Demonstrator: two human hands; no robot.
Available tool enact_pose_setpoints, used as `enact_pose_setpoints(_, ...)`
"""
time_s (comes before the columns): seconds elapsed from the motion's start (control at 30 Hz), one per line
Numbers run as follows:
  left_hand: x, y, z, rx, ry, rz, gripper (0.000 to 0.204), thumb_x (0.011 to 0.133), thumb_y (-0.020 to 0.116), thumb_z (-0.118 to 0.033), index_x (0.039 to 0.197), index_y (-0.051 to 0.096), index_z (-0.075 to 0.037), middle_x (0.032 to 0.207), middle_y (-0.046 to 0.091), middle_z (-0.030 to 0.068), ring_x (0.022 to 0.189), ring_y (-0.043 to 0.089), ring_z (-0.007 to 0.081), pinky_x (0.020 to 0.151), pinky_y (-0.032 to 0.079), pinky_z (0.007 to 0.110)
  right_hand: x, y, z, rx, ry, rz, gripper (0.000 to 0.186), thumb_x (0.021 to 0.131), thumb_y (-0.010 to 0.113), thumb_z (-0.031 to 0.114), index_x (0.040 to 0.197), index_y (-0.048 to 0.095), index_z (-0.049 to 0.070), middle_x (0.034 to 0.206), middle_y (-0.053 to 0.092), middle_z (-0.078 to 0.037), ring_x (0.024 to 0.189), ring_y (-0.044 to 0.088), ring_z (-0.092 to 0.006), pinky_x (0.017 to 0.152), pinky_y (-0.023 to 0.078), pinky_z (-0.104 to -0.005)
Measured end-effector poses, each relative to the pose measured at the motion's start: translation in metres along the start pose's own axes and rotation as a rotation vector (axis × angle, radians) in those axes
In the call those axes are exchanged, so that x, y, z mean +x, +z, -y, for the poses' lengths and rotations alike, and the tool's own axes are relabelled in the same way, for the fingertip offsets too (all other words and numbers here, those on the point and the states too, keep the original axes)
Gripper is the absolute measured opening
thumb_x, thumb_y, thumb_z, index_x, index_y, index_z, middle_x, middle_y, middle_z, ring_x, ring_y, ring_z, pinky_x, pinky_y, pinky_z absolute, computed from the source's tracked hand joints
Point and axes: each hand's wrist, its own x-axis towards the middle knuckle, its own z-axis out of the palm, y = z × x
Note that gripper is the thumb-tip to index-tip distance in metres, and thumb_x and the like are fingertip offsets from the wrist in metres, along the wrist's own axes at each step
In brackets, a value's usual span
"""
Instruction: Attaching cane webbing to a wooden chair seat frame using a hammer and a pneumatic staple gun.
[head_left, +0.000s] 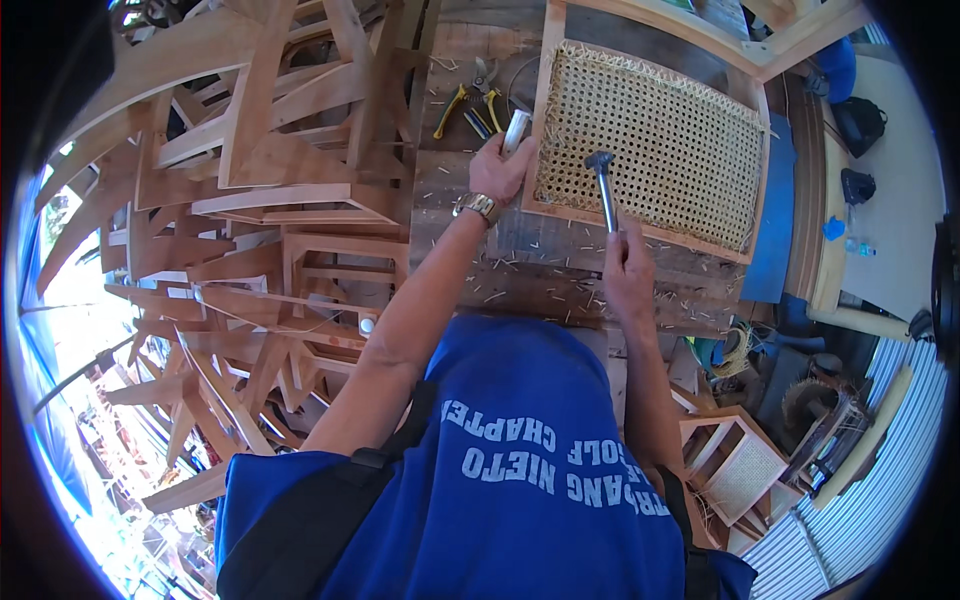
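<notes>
A wooden frame (548,60) filled with woven cane webbing (655,145) lies on a rough plank workbench (560,280). My left hand (497,168), with a wristwatch on its wrist, grips a short pale tool (515,130) set against the frame's left edge. My right hand (626,270) holds a hammer (603,185) by its metal handle. The hammer's head hangs over the lower part of the webbing.
Yellow-handled pliers and cutters (470,105) lie on the bench left of the frame. Stacked bare wooden chair frames (260,180) fill the left side. Another caned panel (745,475) stands at lower right. Cane scraps litter the bench.
</notes>
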Motion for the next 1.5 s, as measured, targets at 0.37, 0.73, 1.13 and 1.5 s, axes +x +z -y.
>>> enact_pose_setpoints(0.37,0.002,0.017,-0.033,0.393,0.181,-0.121,0.042,0.086,0.078,-0.047,0.108,0.074,-0.011,0.086,0.075,0.0188,0.083,0.074,0.0398,0.077,0.059,0.047,-0.055,-0.010,-0.034,0.083,-0.067,0.131,0.039,0.108,0.058,0.009,0.147,0.058,0.007,0.074,0.053,0.001,0.065,0.049,-0.0070,0.058,0.042,-0.0263)
enact_pose_setpoints(0.73,0.021,-0.001,-0.058,0.428,0.407,0.139,0.051,0.087,0.081,-0.042,0.129,0.072,-0.015,0.102,0.077,0.0165,0.090,0.076,0.0334,0.077,0.060,0.044,-0.023,-0.018,-0.031,0.134,-0.105,0.079,0.038,0.109,0.058,0.011,0.146,0.058,0.008,0.075,0.056,0.001,0.066,0.051,-0.0065,0.059,0.044,-0.0260)
enact_pose_setpoints(1.13,0.033,0.031,-0.065,0.712,0.725,-0.140,0.024,0.086,0.067,-0.009,0.110,0.070,-0.012,0.092,0.069,0.0136,0.078,0.070,0.0389,0.067,0.057,0.050,0.000,-0.035,-0.031,0.222,0.006,0.075,0.037,0.109,0.057,0.011,0.146,0.058,0.006,0.077,0.056,0.000,0.066,0.051,-0.0073,0.058,0.045,-0.0265)
enact_pose_setpoints(1.5,0.075,0.017,-0.094,0.516,0.425,-0.094,0.060,0.085,0.085,-0.043,0.129,0.068,-0.007,0.111,0.072,0.0208,0.098,0.071,0.0388,0.086,0.056,0.048,0.056,-0.044,0.004,0.408,0.073,0.093,0.040,0.109,0.056,0.010,0.148,0.055,0.004,0.082,0.055,0.002,0.067,0.049,-0.0046,0.056,0.040,-0.0248)
